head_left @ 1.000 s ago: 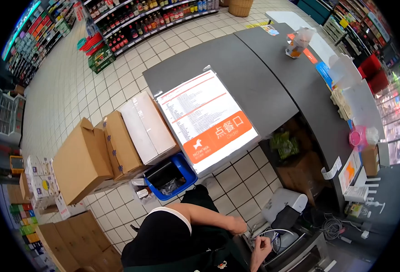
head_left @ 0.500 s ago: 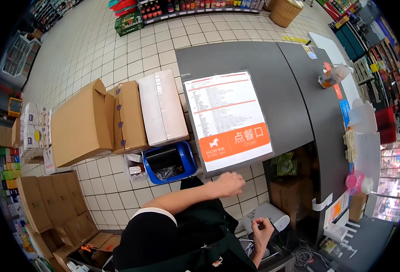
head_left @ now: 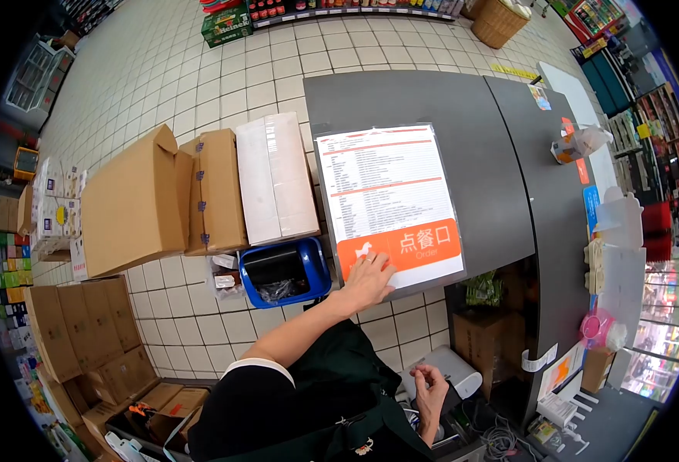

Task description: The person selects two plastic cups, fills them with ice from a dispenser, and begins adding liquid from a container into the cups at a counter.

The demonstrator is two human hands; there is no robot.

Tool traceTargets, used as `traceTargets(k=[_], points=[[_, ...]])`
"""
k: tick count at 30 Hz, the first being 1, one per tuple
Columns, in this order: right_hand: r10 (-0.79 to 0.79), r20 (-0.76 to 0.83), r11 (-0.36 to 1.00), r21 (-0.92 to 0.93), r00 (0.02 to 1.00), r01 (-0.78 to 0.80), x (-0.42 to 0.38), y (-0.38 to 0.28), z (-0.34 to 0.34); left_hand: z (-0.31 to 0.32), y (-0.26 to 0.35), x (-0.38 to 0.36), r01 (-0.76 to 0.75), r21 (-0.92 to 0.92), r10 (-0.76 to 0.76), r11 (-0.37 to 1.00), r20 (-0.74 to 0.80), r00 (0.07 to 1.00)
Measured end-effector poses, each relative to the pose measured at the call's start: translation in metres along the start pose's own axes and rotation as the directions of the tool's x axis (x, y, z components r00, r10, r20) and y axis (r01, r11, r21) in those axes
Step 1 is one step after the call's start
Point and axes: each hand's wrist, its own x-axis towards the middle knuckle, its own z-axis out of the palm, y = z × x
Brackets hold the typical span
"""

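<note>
My left hand [head_left: 366,281] rests on the lower edge of a laminated order sheet [head_left: 386,185], fingers somewhat apart over its orange band, holding nothing that I can see. The sheet has printed lines and "NOWWA" style branding, and lies on a dark grey counter [head_left: 486,169]. My right hand [head_left: 430,383] hangs low near my body with its fingers curled in. It is beside a white rounded device [head_left: 456,369], and nothing shows in its grip.
A blue bin [head_left: 318,266] stands left of the counter's corner, beside a white carton [head_left: 278,177] and brown cardboard boxes [head_left: 135,204]. A plastic cup [head_left: 570,146] sits on the counter's right part. Cables [head_left: 501,443] lie at lower right.
My left hand has moved forward from a closed pose before the counter edge and opened onto the sheet. My right hand stays low, fingers still curled. The view has shifted slightly.
</note>
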Motion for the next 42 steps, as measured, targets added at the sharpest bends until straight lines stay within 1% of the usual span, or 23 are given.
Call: traceTargets(k=[2, 7, 8, 12, 17, 21, 22, 23, 24, 26, 27, 28, 30, 31, 33, 34, 35, 36, 37, 38, 40, 41, 42], points=[[-0.006, 0.021, 0.996, -0.093, 1.0, 0.008, 0.0, 0.007, -0.004, 0.002, 0.0, 0.0, -0.014, -0.001, 0.014, 1.0, -0.011, 1.0], [0.023, 0.044, 0.991, -0.131, 0.999, -0.017, -0.001, 0.012, -0.006, 0.002, -0.003, 0.001, -0.032, 0.005, 0.032, 0.999, -0.02, 0.999], [0.034, 0.069, 0.99, -0.141, 0.997, -0.024, -0.001, 0.012, -0.007, 0.002, -0.004, 0.002, -0.022, 0.01, 0.022, 1.0, -0.001, 1.0], [0.015, 0.045, 0.99, -0.142, 0.999, -0.008, -0.002, 0.012, -0.002, 0.001, -0.003, 0.004, -0.004, 0.025, 0.003, 1.0, 0.032, 0.999], [-0.01, 0.076, 0.957, -0.29, 0.997, 0.031, -0.007, 0.017, -0.002, -0.003, -0.002, 0.007, 0.005, 0.029, -0.007, 1.0, 0.078, 0.997], [0.005, 0.025, 0.952, -0.307, 1.0, 0.003, -0.017, 0.027, -0.001, -0.009, 0.005, 0.009, -0.008, 0.088, -0.004, 0.996, 0.127, 0.992], [0.024, 0.016, 0.954, -0.3, 1.0, -0.018, -0.021, 0.028, 0.0, -0.011, 0.008, 0.011, -0.053, 0.093, 0.04, 0.994, 0.142, 0.989], [0.046, -0.012, 0.957, -0.286, 0.999, -0.048, -0.026, 0.03, 0.0, -0.011, 0.015, 0.012, -0.075, 0.069, 0.067, 0.995, 0.11, 0.992], [0.059, -0.101, 0.965, -0.251, 0.993, -0.082, -0.03, 0.036, 0.002, -0.009, 0.024, 0.016, -0.125, 0.036, 0.121, 0.992, 0.084, 0.989], [0.06, -0.071, 0.952, -0.295, 0.996, -0.078, -0.051, 0.053, 0.004, -0.002, 0.051, 0.021, -0.312, -0.031, 0.313, 0.95, 0.113, 0.943], [0.115, -0.111, 0.961, -0.237, 0.987, -0.139, -0.06, 0.048, 0.006, 0.006, 0.063, 0.022, -0.41, -0.101, 0.421, 0.907, 0.155, 0.894], [0.136, -0.135, 0.955, -0.246, 0.982, -0.166, -0.069, 0.044, 0.008, 0.015, 0.076, 0.023, -0.511, -0.185, 0.542, 0.839, 0.202, 0.816], [0.147, -0.315, 0.966, -0.158, 0.938, -0.205, -0.095, 0.069, 0.029, 0.034, 0.111, 0.017, -0.65, -0.289, 0.709, 0.703, 0.359, 0.607], [0.231, -0.477, 0.955, -0.057, 0.848, -0.292, -0.108, 0.073, 0.041, 0.045, 0.125, 0.012, -0.696, -0.355, 0.772, 0.624, 0.419, 0.479], [0.277, -0.65, 0.948, 0.064, 0.708, -0.312, -0.135, 0.072, 0.062, 0.061, 0.152, 0.001, -0.745, -0.481, 0.835, 0.463, 0.519, 0.184], [0.343, -0.724, 0.934, 0.191, 0.599, -0.303, -0.151, 0.078, 0.077, 0.071, 0.164, -0.008, -0.745, -0.541, 0.83, 0.39, 0.557, 0.029], [0.389, -0.787, 0.905, 0.231, 0.478, -0.356, -0.171, 0.078, 0.089, 0.081, 0.172, -0.018, -0.741, -0.593, 0.818, 0.315, 0.565, -0.104], [0.496, -0.802, 0.845, 0.358, 0.333, -0.397, -0.192, 0.067, 0.099, 0.09, 0.177, -0.029, -0.728, -0.638, 0.799, 0.249, 0.56, -0.217], [0.5, -0.848, 0.826, 0.406, 0.175, -0.392, -0.21, 0.074, 0.121, 0.09, 0.188, -0.041, -0.724, -0.657, 0.738, 0.208, 0.591, -0.324], [0.526, -0.851, 0.796, 0.485, 0.016, -0.363, -0.231, 0.072, 0.139, 0.1, 0.19, -0.05, -0.718, -0.682, 0.683, 0.139, 0.591, -0.43], [0.547, -0.78, 0.677, 0.626, -0.305, -0.387, -0.27, 0.083, 0.187, 0.112, 0.196, -0.074, -0.704, -0.709, 0.555, 0.037, 0.6, -0.576], [0.478, -0.72, 0.652, 0.674, -0.503, -0.346, -0.289, 0.077, 0.205, 0.118, 0.2, -0.085, -0.7, -0.714, 0.496, -0.007, 0.606, -0.622], [0.392, -0.639, 0.643, 0.705, -0.662, -0.3, -0.31, 0.072, 0.226, 0.12, 0.206, -0.102, -0.684, -0.728, 0.469, -0.045, 0.589, -0.658]])
